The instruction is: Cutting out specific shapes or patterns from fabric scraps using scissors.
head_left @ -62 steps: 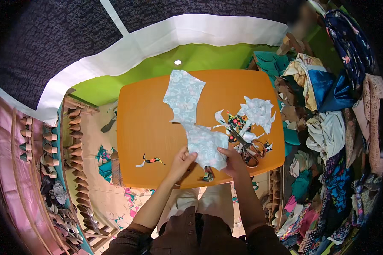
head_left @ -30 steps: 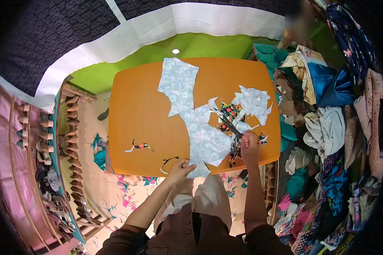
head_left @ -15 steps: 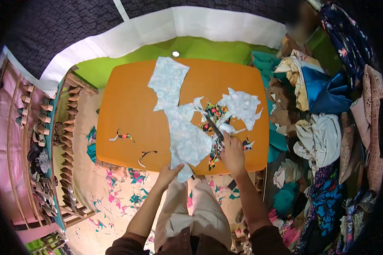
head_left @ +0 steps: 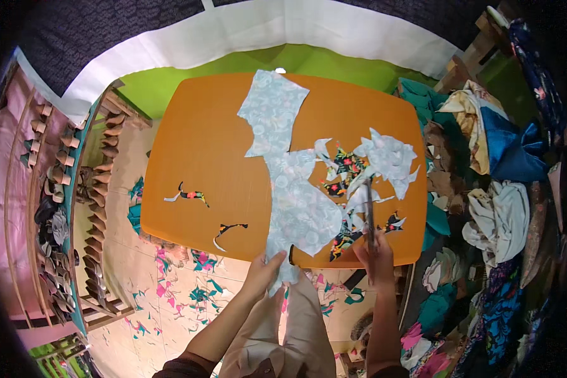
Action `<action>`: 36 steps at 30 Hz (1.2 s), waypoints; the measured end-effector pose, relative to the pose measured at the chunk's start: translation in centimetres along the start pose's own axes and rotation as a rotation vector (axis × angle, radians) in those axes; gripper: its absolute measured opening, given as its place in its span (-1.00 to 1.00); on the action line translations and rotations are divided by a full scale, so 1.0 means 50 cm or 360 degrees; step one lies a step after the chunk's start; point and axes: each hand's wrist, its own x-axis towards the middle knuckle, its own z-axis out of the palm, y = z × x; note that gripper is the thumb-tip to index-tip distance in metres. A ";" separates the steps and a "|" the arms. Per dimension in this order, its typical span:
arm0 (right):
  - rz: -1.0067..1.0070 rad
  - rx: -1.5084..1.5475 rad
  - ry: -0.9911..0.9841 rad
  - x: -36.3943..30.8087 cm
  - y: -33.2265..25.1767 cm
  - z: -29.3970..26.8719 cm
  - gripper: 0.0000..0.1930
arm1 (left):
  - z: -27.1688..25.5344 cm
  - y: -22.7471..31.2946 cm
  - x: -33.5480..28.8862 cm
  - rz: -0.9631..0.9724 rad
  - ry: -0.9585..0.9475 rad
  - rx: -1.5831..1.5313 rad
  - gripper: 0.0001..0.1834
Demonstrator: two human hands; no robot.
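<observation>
Between its thumb and fingers my left hand [head_left: 264,274] grips the narrow lower end of a pale blue floral fabric piece [head_left: 302,208], which hangs a little over the table's near edge. The fabric runs up the orange table to a wider part near the far edge. My right hand [head_left: 377,255] is closed around dark scissors [head_left: 369,208], their blades pointing away from me over the scraps. Below the blades lie black floral scraps [head_left: 346,162] mixed with pale offcuts. Another crumpled pale blue piece [head_left: 389,157] rests just beyond the scissors' tip.
Two thin scraps [head_left: 194,196] [head_left: 228,232] lie on the left of the orange table [head_left: 201,138]. Shoe lasts [head_left: 97,208] line racks at left. Heaped cloth [head_left: 498,220] crowds the right side. Colourful offcuts [head_left: 201,296] litter the tiled floor.
My right hand has drawn back to the right, and the scissors swung from pointing up-left to nearly straight away from me. My left hand still grips the fabric. The view has shifted slightly.
</observation>
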 end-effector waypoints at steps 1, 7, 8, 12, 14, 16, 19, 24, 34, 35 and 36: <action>0.0429 0.0845 -0.0169 -0.029 -0.002 -0.005 -0.69 | -0.015 -0.010 0.002 0.0108 -0.0022 0.0176 -0.74; 0.0758 0.1074 -0.0724 -0.228 0.086 0.103 -0.41 | -0.034 -0.031 0.007 0.0077 -0.0086 0.0410 -0.71; 0.0848 0.1131 -0.0894 -0.248 0.117 0.119 -0.37 | -0.032 -0.028 0.005 0.0083 -0.0068 0.0440 -0.71; 0.0918 0.1258 -0.0766 -0.242 0.112 0.178 -0.37 | -0.038 -0.018 -0.002 0.0097 0.0022 0.0603 -0.71; 0.0975 0.1335 -0.0678 -0.238 0.089 0.201 -0.37 | -0.038 -0.014 -0.005 0.0086 0.0011 0.0594 -0.72; 0.1032 0.1416 -0.0605 -0.233 0.065 0.224 -0.37 | -0.046 -0.016 -0.004 0.0245 0.0018 0.0633 -0.74; 0.1104 0.1530 -0.0501 -0.226 0.036 0.253 -0.37 | -0.038 -0.014 -0.008 0.0242 0.0018 0.0541 -0.74; 0.0921 0.1668 -0.0457 -0.237 0.057 0.285 -0.29 | -0.039 0.012 -0.019 0.0092 -0.0089 0.0562 -0.76; 0.0804 0.1091 -0.0085 -0.231 0.031 0.274 -0.16 | -0.035 0.069 0.010 0.0037 -0.0728 0.1310 -0.75; 0.0745 0.0998 -0.0183 -0.220 0.020 0.261 -0.13 | -0.037 0.063 0.022 0.0124 -0.0689 0.1127 -0.71; 0.0687 0.0905 -0.0276 -0.213 0.011 0.253 -0.09 | -0.040 0.058 0.033 0.0208 -0.0652 0.0945 -0.66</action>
